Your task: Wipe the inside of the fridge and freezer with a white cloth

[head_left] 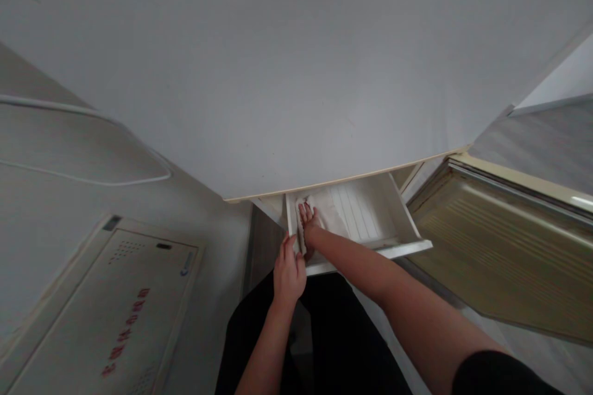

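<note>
A white drawer (370,213) with a ribbed bottom is pulled out below the front edge of a large white top surface. My right hand (309,222) reaches into its left side, fingers pressing a pale cloth (331,215) against the left inner wall and bottom. Part of that cloth spreads across the drawer floor. At the drawer's front left corner, my left hand (290,271) is closed over the rim, its fingertips next to the cloth. My right palm is partly hidden by the wrist.
An open appliance door (504,247) with a yellowish inner panel stands on the right. A white wall box (139,302) with red lettering is at the lower left. White cable (92,182) runs along the left wall. The white top surface (296,74) fills the upper view.
</note>
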### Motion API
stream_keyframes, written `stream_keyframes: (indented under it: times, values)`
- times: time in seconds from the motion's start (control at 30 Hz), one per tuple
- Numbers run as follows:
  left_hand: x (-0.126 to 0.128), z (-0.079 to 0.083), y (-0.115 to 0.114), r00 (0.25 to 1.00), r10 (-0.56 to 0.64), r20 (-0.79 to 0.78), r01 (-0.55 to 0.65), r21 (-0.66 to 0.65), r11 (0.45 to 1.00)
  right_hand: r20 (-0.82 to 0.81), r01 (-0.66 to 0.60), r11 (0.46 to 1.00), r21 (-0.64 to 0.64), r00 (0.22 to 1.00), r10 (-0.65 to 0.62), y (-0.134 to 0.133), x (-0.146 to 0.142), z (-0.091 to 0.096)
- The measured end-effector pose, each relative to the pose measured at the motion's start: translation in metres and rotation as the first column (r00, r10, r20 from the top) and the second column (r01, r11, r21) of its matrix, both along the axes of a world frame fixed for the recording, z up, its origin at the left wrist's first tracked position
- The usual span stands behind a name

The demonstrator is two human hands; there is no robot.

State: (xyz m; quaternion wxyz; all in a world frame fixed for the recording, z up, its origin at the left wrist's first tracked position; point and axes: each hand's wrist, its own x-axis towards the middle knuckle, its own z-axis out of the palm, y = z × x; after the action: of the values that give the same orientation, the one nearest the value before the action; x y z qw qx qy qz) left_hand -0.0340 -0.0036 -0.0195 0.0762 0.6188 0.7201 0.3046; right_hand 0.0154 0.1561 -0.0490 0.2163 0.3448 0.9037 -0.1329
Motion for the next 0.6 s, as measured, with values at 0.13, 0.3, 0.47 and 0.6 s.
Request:
stream_keyframes:
  times: [0.13, 0.3, 0.47, 0.6]
  values:
    - [-0.001, -0.001, 0.000, 1.000, -0.001, 0.015, 0.001, 0.006, 1.000, 0.014, -0.214, 0.976, 0.030, 0.977, 0.214, 0.005, 0.042, -0.007]
    - [-0.002, -0.004, 0.000, 0.999, -0.003, 0.035, 0.002, 0.026, 1.000, -0.156, -0.270, 0.963, -0.014, 0.952, 0.265, 0.029, 0.123, -0.006]
    - [-0.002, -0.005, 0.000, 0.999, -0.013, 0.050, 0.011, 0.031, 0.999, -0.105, -0.006, 0.996, -0.085, 0.995, -0.002, 0.058, 0.181, 0.005]
    - [-0.002, -0.005, 0.000, 0.998, -0.007, 0.059, 0.005, 0.027, 1.000, -0.038, 0.304, 0.949, -0.084, 0.951, -0.308, 0.076, 0.203, 0.012]
